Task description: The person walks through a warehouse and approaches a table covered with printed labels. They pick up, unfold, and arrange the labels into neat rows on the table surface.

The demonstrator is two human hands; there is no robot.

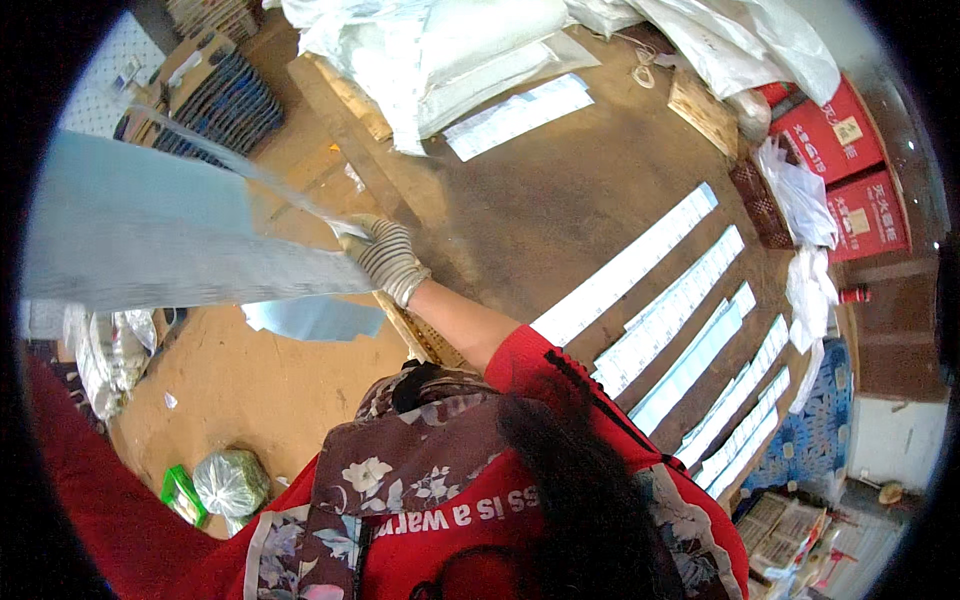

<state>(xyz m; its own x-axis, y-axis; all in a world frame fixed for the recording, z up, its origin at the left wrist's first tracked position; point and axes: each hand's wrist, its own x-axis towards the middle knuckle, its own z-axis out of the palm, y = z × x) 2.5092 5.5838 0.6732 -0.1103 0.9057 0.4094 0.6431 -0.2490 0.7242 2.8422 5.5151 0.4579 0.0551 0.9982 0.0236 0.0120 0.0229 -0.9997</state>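
Note:
My right hand (386, 257), in a white knit glove with dark stripes, grips the near corner of a large pale blue and grey sheet (150, 225). The sheet is raised, blurred, and spreads to the left rim. Whether it is one layer or several I cannot tell. My left sleeve (90, 465) runs up the left rim; the left hand is out of view. Below the sheet, a light blue piece (315, 318) lies on the brown surface (300, 390). To the right, several long white and bluish strips (630, 262) with fine print lie in slanted rows on the brown tabletop (510, 210).
A large white plastic-wrapped bundle (465, 60) stands at the back, with a loose printed strip (517, 116) before it. Dark stacked items (217, 97) are at back left. Red fire-extinguisher boxes (862, 210) and a brown basket (761, 199) line the right. A filled plastic bag (231, 480) lies lower left.

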